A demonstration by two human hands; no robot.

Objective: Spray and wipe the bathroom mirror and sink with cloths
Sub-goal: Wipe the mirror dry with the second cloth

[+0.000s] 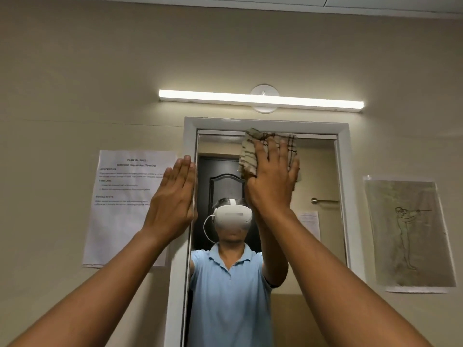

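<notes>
The mirror (318, 171) hangs in a white frame (265, 124) on the beige wall. My right hand (271, 176) lies flat with fingers spread, pressing a beige checked cloth (250, 156) against the glass near the mirror's top edge. My left hand (172, 196) rests flat on the frame's left side with fingers together and holds nothing. The glass reflects a person in a blue polo shirt and a white headset. No sink or spray bottle is in view.
A lit tube lamp (260, 99) runs above the mirror. A printed sheet (120, 206) is taped to the wall at the left, and a drawing (408, 234) at the right. The reflection shows a dark door and a towel bar.
</notes>
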